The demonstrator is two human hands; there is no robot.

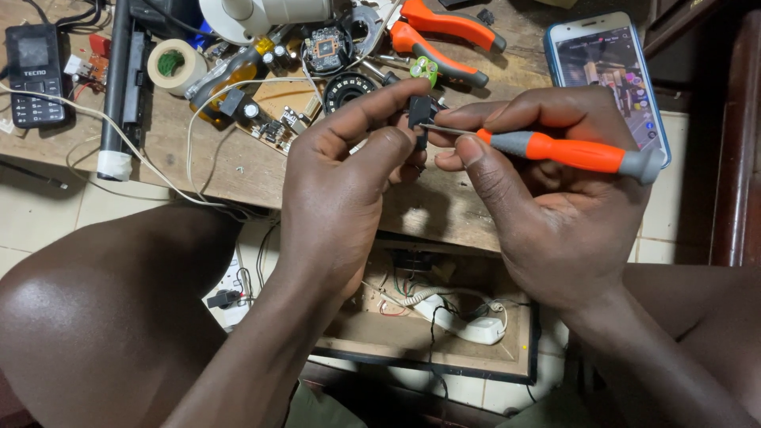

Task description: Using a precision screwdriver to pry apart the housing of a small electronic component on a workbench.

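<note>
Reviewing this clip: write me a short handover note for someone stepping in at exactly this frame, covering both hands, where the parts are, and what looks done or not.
Left hand: pinches a small black part between thumb and forefinger, above the bench edge.
Right hand: grips an orange-and-grey screwdriver, its metal tip against the black part.
Wooden bench: circuit board, round black part, orange-handled pliers, tape roll, keypad phone, smartphone with its screen lit.
Done: the black part is off the bench and in hand.
Left: work at the tip looks in progress; whether a screw is there cannot be told.
</note>
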